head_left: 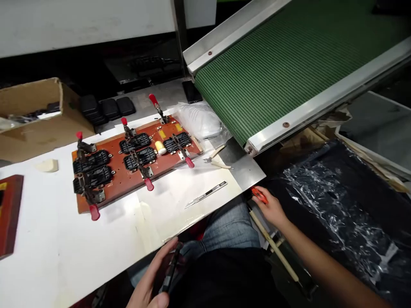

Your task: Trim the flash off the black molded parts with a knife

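My left hand (153, 273) is closed on a flat black plastic part (171, 268), seen nearly edge-on just off the table's front edge. At the table's right corner, my right hand (271, 208) grips an orange-red tool (259, 195); its working end is hidden, so I cannot tell its exact kind. A slim utility knife (206, 195) lies on the white table covering. Beyond it is a pair of cutters with pale handles (214, 157). A reddish-brown fixture board (120, 189) carries several black plastic parts (138, 142) under red-handled toggle clamps (148, 183).
A green conveyor belt (282, 64) slopes up at the right. Behind the board are a cardboard box (28, 137), stacked black pieces (111, 109), a clear plastic bag (201, 122) and a phone (192, 92). Black plastic sheeting (340, 201) lies to the right.
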`<action>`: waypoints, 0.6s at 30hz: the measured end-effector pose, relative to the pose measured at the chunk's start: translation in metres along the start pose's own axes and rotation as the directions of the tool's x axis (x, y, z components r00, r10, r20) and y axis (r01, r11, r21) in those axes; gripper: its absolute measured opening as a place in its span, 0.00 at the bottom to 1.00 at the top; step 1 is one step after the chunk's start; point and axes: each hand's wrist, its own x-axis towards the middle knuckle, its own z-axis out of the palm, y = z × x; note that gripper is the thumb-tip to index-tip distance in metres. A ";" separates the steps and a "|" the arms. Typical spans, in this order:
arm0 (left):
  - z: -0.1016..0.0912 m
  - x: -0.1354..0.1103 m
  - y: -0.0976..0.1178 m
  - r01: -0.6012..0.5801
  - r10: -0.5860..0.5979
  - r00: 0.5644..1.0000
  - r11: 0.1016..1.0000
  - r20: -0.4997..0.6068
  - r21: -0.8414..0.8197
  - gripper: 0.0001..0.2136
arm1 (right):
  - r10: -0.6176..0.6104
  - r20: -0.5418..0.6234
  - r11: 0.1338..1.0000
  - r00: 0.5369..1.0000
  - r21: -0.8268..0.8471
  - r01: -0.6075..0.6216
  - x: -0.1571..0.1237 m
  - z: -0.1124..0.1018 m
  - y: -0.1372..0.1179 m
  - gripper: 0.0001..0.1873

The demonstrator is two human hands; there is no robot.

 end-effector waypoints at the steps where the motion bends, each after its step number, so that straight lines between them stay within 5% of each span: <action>1: -0.001 0.000 -0.001 -0.005 0.005 0.999 1.000 0.040 -0.006 0.43 | 0.003 0.020 1.000 1.000 -0.026 -0.002 0.010 0.009 0.001 0.17; 5: -0.014 -0.001 0.002 -0.056 0.056 0.995 0.998 0.083 -0.001 0.44 | -0.024 -0.039 0.995 0.999 -0.095 0.020 0.021 0.026 -0.003 0.12; 8: -0.021 0.001 0.005 -0.088 0.090 0.996 0.994 0.026 -0.059 0.47 | -0.042 -0.215 0.992 0.976 -0.125 0.015 0.009 0.001 -0.025 0.12; 11: -0.017 0.009 0.010 -0.157 0.162 0.986 0.975 0.024 -0.157 0.44 | -0.153 -0.327 0.986 0.933 -0.110 0.124 0.015 -0.026 -0.078 0.15; 14: -0.006 0.016 0.018 -0.199 0.218 0.974 0.952 0.059 -0.230 0.41 | -0.389 -0.160 0.921 0.907 -0.088 0.380 0.050 -0.021 -0.147 0.26; 18: 0.005 0.014 0.026 -0.210 0.240 0.968 0.935 0.074 -0.287 0.39 | -0.571 0.267 0.738 0.777 -0.249 0.627 0.100 0.020 -0.209 0.35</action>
